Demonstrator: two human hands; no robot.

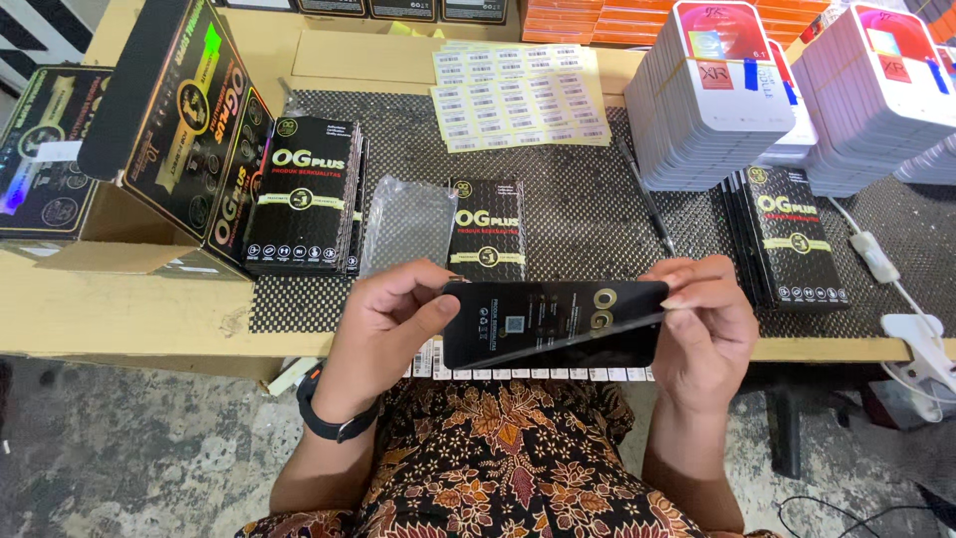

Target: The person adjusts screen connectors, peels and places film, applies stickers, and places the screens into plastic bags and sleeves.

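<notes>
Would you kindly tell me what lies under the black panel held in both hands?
Under the black panel a strip of barcode labels shows along the table edge. How far the strip runs beneath is covered.

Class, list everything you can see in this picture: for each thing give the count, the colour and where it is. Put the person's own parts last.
Glossy rectangular panel: one, black, held level between both hands at the table's front edge.
Flat packets: three stacks, black with yellow bands; left stack, middle, right.
Clear plastic sleeve: one, see-through, between left and middle stacks.
Open carton: one, black, far left.
Sticker sheets: a few, pale yellow, back centre.
White boxes: tall stacks, back right.
Pen: one, black, beside the white boxes.
Mesh mat: one, black, on the table.
Table: one, tan.
Wristband: one, black, left wrist.
Left hand: grips the panel's left end.
Right hand: grips its right end.
</notes>
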